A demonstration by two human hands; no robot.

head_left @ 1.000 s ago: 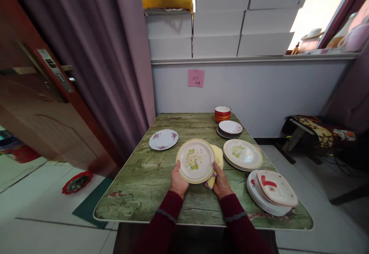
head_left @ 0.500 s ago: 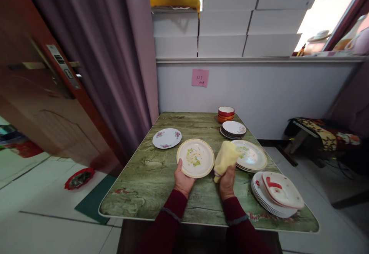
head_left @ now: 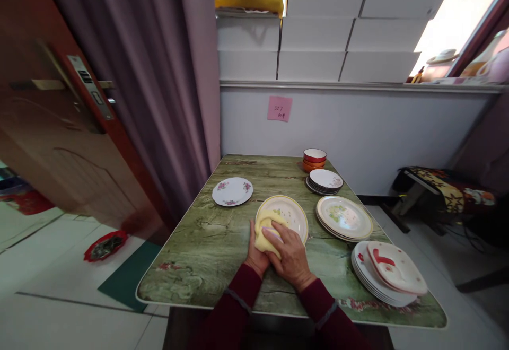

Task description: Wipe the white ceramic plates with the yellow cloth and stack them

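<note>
A round cream plate [head_left: 293, 213] with a yellow rim and a floral print is tilted above the table's near middle. My left hand [head_left: 256, 254] grips its lower left edge, the fingers partly hidden beneath it. Over that same edge, my right hand [head_left: 289, 254] presses a pale yellow cloth [head_left: 264, 237] onto the plate's face, its fingers bent around the cloth. The cloth covers the plate's left part. To the right lies a stack of matching yellow-rimmed plates [head_left: 345, 217].
A white flowered plate [head_left: 233, 191] lies on the green wood-patterned table [head_left: 191, 254]. Along the right side stand red and orange bowls [head_left: 314, 160], dark-sided plates [head_left: 325, 180], and white plates [head_left: 363, 281] under a squarish dish [head_left: 397, 268].
My right hand has brought the cloth leftward from beside the plate stack onto the held plate. The plate has shifted slightly right, and the whole view has moved a little.
</note>
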